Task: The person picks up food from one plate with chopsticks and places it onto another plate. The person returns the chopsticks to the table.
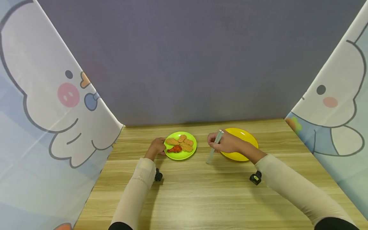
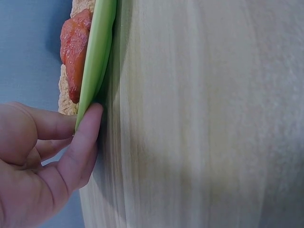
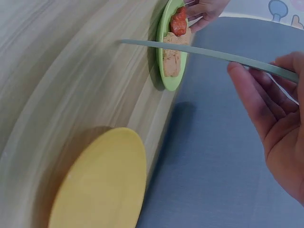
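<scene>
My left hand (image 1: 157,146) pinches the left rim of a light green plate (image 1: 179,157), thumb on one side and fingers on the other, as the left wrist view shows. On that plate lie a reddish-brown drumstick (image 1: 174,149) and several golden breaded chicken pieces (image 1: 187,147). My right hand (image 1: 228,142) holds a pair of pale grey-green chopsticks (image 1: 213,154) between the two plates. Their tips point down at the table, apart from the food. Behind and below the right hand sits a yellow plate (image 1: 244,135), partly hidden by that hand and forearm; its visible surface is bare.
Both plates stand on a light wooden table (image 1: 201,198), toward its far edge. A grey panel (image 1: 198,64) rises behind it. Cartoon-printed sheets (image 1: 51,95) flank both sides. A small black camera (image 1: 256,178) hangs at the right wrist.
</scene>
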A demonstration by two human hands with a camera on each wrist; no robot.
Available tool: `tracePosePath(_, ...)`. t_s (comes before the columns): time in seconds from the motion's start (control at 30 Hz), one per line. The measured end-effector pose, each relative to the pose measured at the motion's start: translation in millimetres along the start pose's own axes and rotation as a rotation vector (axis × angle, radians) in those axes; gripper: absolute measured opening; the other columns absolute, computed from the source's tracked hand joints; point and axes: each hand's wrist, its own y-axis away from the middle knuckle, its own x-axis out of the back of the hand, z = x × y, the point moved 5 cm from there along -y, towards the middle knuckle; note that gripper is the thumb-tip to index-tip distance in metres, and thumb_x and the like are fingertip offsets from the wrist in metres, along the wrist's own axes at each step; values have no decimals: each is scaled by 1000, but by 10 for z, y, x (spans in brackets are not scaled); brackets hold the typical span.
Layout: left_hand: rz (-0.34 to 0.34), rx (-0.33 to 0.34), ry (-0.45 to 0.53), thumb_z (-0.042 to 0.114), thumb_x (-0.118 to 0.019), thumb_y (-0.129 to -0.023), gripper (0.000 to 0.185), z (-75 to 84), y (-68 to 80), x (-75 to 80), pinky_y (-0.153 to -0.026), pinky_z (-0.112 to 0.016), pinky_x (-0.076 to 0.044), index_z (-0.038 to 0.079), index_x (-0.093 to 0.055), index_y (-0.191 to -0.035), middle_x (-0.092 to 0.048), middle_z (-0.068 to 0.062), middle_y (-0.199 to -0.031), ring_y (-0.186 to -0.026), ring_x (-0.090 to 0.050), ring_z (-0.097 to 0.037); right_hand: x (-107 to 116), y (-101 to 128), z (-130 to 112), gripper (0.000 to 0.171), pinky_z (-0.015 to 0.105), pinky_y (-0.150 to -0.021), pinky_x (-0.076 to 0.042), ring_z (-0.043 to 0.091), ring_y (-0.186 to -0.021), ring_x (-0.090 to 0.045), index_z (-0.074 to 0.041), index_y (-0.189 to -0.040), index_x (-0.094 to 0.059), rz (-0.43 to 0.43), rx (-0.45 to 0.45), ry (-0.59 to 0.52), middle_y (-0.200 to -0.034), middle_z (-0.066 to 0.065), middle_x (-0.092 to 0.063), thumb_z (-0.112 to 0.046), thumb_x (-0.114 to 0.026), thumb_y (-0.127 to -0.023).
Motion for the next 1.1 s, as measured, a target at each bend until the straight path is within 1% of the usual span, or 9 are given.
tracePosePath(0.17,-7,-14,11,-12,-51,-85,61,20,24,10,-64,-33,-65,3,-57,-143,-59,-27,-136,-79,-71,-25,-16,-39,97,13,31,-59,-62,12,-62,-66,-11,-93,-64,151,-72,-111,-77,8,-68,-13,-56,-103)
tracePosePath(0.27,-11,-20,11,-12,-51,-84,61,24,21,10,-63,-32,-65,2,-57,-143,-59,-27,-136,-78,-72,-25,-47,-64,158,14,32,-60,-63,19,-65,-68,-8,-96,-65,245,-115,-186,-81,11,-69,-15,-56,-104)
tracePosePath(0.4,-10,-18,4,-12,-52,-84,61,17,-2,6,-62,-32,-64,3,-58,-142,-59,-25,-136,-77,-71,-23,-98,-89,235,16,28,-59,-62,27,-68,-69,-3,-101,-65,335,-111,-270,-84,18,-69,-15,-55,-106)
tracePosePath(0.47,-9,-15,9,-13,-51,-84,61,16,-8,4,-62,-32,-64,3,-58,-142,-59,-25,-136,-76,-71,-23,-114,-98,225,17,27,-59,-62,29,-68,-69,-1,-104,-64,358,-110,-297,-86,22,-68,-15,-54,-106)
tracePosePath(0.57,-5,-11,19,-13,-51,-84,61,23,8,5,-63,-33,-65,3,-57,-143,-60,-26,-134,-77,-71,-23,-156,-124,249,18,30,-59,-63,28,-69,-69,-2,-106,-65,383,-107,-326,-89,23,-68,-15,-53,-107)
tracePosePath(0.7,-3,-11,16,-14,-50,-83,62,29,22,5,-64,-33,-65,2,-57,-143,-60,-26,-134,-77,-70,-24,-237,-166,296,18,37,-62,-64,37,-72,-69,-4,-107,-66,399,-107,-363,-89,20,-69,-17,-54,-107)
tracePosePath(0.8,-6,-4,16,-14,-51,-83,62,22,0,-5,-63,-32,-65,2,-57,-143,-59,-26,-135,-76,-70,-23,-290,-184,308,18,36,-62,-63,43,-74,-68,-5,-108,-66,413,-110,-389,-87,20,-70,-18,-54,-107)
tracePosePath(1.0,1,-9,-18,-12,-52,-86,60,18,10,-6,-63,-32,-65,4,-56,-144,-61,-24,-134,-77,-71,-24,-374,-231,364,18,34,-59,-63,33,-67,-69,-1,-110,-67,474,-104,-387,-86,25,-70,-13,-54,-106)
tracePosePath(1.1,-1,-5,-21,-11,-52,-88,60,17,25,-9,-64,-33,-65,4,-54,-146,-61,-25,-134,-77,-72,-24,-414,-243,382,19,35,-58,-63,36,-66,-69,3,-111,-67,486,-107,-403,-88,30,-68,-10,-55,-105)
